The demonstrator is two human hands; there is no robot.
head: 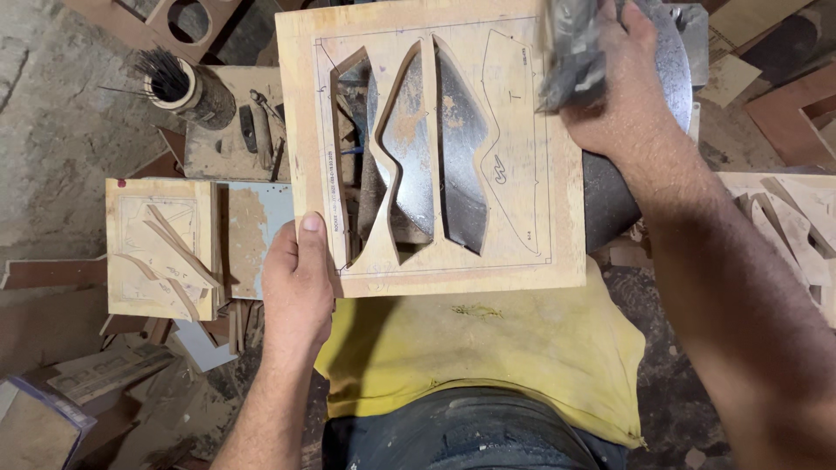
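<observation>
A pale plywood board (531,218) with drawn outlines and several long curved cut-outs lies flat over a round metal plate (675,61). My left hand (298,278) grips the board's lower left edge, thumb on top. My right hand (623,87) is at the board's upper right corner, closed around a dark blurred tool (570,52) whose kind I cannot tell. Metal shows through the cut-outs.
At the left sits a smaller board (131,261) with loose cut wooden strips (178,252) on it. A round can of thin rods (178,83) and small tools stand at the upper left. More wooden offcuts (801,226) lie at the right. Scraps litter the dusty floor.
</observation>
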